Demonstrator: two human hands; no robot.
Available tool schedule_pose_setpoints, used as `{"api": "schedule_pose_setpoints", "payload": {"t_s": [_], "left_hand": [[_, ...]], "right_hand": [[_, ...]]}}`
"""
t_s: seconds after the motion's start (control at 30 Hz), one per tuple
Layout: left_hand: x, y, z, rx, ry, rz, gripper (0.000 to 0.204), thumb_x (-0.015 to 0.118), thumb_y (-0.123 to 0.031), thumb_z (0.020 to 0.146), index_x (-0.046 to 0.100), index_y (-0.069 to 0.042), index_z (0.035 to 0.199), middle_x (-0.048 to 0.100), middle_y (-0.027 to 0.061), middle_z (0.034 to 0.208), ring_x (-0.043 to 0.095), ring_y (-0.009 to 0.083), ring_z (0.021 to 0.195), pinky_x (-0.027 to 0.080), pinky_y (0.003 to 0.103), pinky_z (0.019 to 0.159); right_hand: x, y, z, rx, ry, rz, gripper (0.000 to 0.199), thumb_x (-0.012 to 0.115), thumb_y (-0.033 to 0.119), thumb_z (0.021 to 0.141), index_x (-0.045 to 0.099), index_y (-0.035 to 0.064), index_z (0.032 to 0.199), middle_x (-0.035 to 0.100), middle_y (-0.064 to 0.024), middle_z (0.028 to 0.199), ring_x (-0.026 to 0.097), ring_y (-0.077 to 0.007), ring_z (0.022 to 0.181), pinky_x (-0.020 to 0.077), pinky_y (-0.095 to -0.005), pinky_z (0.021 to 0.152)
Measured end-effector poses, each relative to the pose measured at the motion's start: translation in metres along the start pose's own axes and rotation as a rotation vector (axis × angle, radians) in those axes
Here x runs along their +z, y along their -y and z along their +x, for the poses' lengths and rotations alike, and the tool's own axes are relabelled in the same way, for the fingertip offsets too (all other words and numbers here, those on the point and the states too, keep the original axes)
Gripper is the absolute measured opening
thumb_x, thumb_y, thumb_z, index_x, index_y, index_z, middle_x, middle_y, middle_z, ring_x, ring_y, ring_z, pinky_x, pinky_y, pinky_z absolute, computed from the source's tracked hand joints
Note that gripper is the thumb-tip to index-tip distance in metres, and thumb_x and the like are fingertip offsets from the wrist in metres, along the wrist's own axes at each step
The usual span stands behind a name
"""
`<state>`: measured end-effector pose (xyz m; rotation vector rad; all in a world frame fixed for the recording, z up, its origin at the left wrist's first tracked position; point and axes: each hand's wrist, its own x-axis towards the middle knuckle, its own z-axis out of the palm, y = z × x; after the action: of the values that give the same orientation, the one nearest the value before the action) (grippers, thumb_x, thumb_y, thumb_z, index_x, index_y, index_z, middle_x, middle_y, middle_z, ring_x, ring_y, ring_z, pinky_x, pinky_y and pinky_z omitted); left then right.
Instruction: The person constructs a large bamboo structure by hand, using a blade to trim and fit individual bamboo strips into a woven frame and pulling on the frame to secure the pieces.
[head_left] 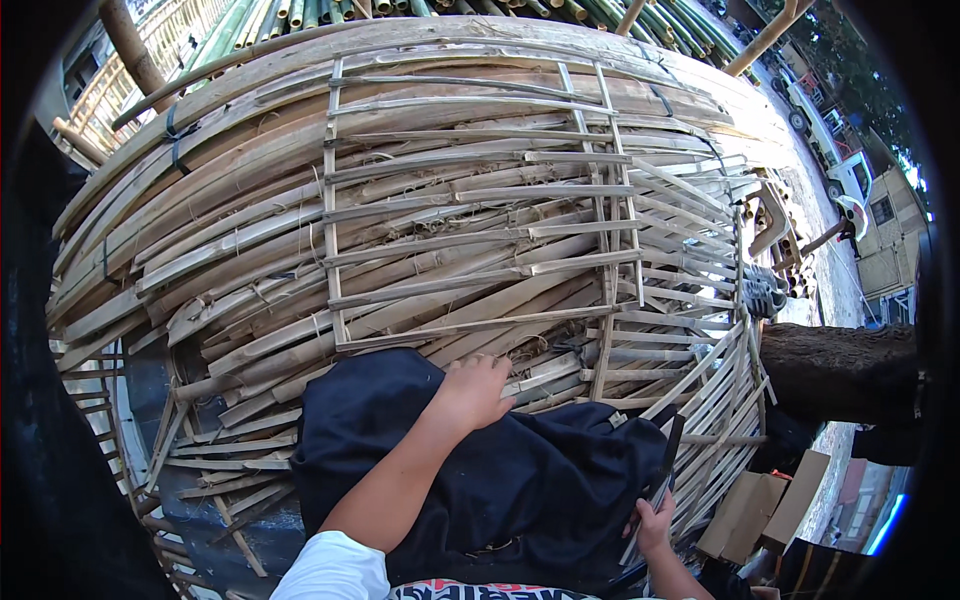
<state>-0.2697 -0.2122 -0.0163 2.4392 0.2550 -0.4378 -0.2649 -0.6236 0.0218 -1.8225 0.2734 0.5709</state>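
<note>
My left hand reaches past the dark cloth on my lap to the near edge of a pile of split bamboo strips. Its fingers curl downward and the tips are mostly hidden. A pale strip lies right beside the thumb, and I cannot make out whether it is gripped. At lower right my right hand is closed around a long, narrow, dark blade-like tool, which points up and away over the cloth's edge.
A ladder-like bamboo frame lies across the pile. Slatted bamboo panels lean at the right, near a sandal, a tree trunk and a cardboard box. Bamboo poles lie behind; a white truck stands far right.
</note>
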Motion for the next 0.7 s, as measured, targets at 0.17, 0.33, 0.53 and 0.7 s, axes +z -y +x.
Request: {"api": "schedule_pose_setpoints", "payload": {"t_s": [0.17, 0.33, 0.53, 0.7], "left_hand": [[0.015, -0.017, -0.005, 0.105, -0.005, 0.043, 0.047, 0.066, -0.039, 0.09, 0.055, -0.006, 0.121, 0.062, 0.014, 0.114, 0.06, 0.0329, 0.108, 0.047, 0.045, 0.093], [0.01, -0.02, -0.008, 0.123, 0.037, 0.05, 0.047, 0.066, -0.039, 0.09, 0.055, -0.005, 0.121, 0.062, 0.0147, 0.112, 0.06, 0.0329, 0.109, 0.047, 0.045, 0.093], [0.013, -0.019, -0.006, 0.099, 0.037, 0.049, 0.046, 0.066, -0.039, 0.09, 0.055, -0.005, 0.12, 0.063, 0.0143, 0.113, 0.06, 0.0328, 0.11, 0.047, 0.046, 0.094], [0.01, -0.019, -0.007, 0.114, 0.028, 0.068, 0.045, 0.065, -0.039, 0.09, 0.055, -0.006, 0.12, 0.062, 0.0145, 0.113, 0.059, 0.0328, 0.111, 0.047, 0.046, 0.094]], "right_hand": [[-0.003, -0.005, -0.005, 0.001, -0.036, -0.032, 0.031, 0.06, 0.009, 0.086, 0.042, 0.0051, 0.111, 0.048, -0.004, 0.069, 0.051, -0.0162, 0.041, 0.0495, -0.031, 0.036], [-0.001, -0.002, -0.001, -0.063, -0.004, -0.043, 0.03, 0.06, 0.01, 0.087, 0.043, 0.0049, 0.111, 0.048, -0.0032, 0.069, 0.051, -0.0162, 0.041, 0.0495, -0.0309, 0.036], [-0.002, -0.002, -0.004, -0.024, 0.001, -0.062, 0.029, 0.06, 0.01, 0.087, 0.043, 0.0043, 0.11, 0.047, -0.0033, 0.069, 0.051, -0.0155, 0.041, 0.0495, -0.0307, 0.036], [0.001, 0.0, -0.001, -0.055, 0.018, -0.054, 0.028, 0.06, 0.01, 0.087, 0.044, 0.0044, 0.11, 0.048, -0.003, 0.069, 0.051, -0.0158, 0.041, 0.05, -0.0307, 0.037]]}}
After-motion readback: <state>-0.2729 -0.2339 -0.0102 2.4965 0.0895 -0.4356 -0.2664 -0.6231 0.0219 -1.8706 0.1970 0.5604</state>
